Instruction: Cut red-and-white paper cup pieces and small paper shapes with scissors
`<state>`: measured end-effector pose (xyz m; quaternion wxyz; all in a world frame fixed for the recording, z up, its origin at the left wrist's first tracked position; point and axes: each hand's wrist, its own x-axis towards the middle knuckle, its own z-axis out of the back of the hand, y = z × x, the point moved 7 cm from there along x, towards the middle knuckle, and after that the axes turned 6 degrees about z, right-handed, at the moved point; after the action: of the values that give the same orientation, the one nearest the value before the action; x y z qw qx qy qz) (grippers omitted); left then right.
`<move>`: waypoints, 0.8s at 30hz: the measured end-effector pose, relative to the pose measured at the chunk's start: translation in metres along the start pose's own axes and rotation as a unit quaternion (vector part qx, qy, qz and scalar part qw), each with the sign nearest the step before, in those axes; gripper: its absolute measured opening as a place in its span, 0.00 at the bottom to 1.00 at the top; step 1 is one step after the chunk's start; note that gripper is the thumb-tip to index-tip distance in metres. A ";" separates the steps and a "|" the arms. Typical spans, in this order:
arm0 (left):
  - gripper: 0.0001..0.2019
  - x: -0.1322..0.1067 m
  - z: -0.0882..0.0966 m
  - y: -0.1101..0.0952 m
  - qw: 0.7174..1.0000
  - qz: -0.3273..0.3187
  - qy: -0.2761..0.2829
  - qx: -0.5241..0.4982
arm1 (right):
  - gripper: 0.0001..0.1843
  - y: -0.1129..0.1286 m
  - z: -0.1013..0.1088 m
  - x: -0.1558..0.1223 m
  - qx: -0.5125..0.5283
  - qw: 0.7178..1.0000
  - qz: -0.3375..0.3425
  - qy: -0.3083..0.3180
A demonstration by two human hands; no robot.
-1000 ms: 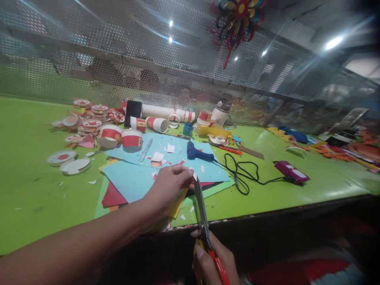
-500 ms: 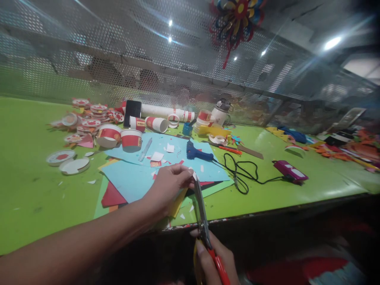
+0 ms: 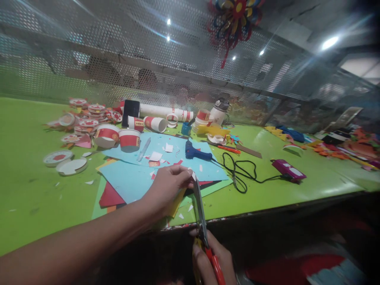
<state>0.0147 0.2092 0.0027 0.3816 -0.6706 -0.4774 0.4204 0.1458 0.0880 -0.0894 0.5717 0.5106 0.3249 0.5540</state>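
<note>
Left hand: (image 3: 172,182) pinches a small white piece (image 3: 194,174) btwn thumb & fingers, over near side of blue paper (image 3: 124,182).
Right hand: (image 3: 215,257) wraps red-and-yellow handles of scissors (image 3: 200,209), nearer than table edge; blades point far, tips at the white piece.
Table edge: (image 3: 252,213) bounds the near side, scissors crossing it; darkness below.
Room: green tabletop (image 3: 29,198) spreads wide at left of blue paper, also btwn purple box (image 3: 287,170) & table edge.
Cups: 4 red-and-white cups (image 3: 130,140) left of centre, 2 nearer, 2 tipped farther back; right tipped one shows white inside, contents of others can't be made out.
Blue pot: (image 3: 186,128) 1, far centre, w/ dark stick (image 3: 192,120) poking out.
Bottle: (image 3: 218,115) 1, dark cap on, far side; contents hidden.
Lids: 2 round lids (image 3: 71,166), left, side by side.
Glue gun: (image 3: 197,152) 1, blue, on blue paper; black cord (image 3: 254,170) loops right to purple box.
Phone: (image 3: 132,110) 1, dark-faced, propped behind cups.
</note>
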 end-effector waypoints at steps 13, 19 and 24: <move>0.09 -0.001 0.000 0.000 1.000 -0.014 -0.001 0.015 | 0.20 0.005 -0.007 0.008 -0.051 0.999 -0.019 0.006; 0.09 -0.002 -0.001 -0.001 1.000 -0.014 -0.002 0.010 | 0.21 0.005 -0.006 0.007 -0.042 0.999 -0.020 -0.002; 0.09 0.000 0.000 -0.001 1.000 -0.015 -0.005 0.013 | 0.21 0.005 -0.005 0.008 -0.043 0.999 -0.018 0.002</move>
<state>0.0142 0.2091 0.0034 0.3942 -0.6561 -0.4834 0.4248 0.1409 0.0960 -0.0848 0.6024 0.4786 0.3110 0.5580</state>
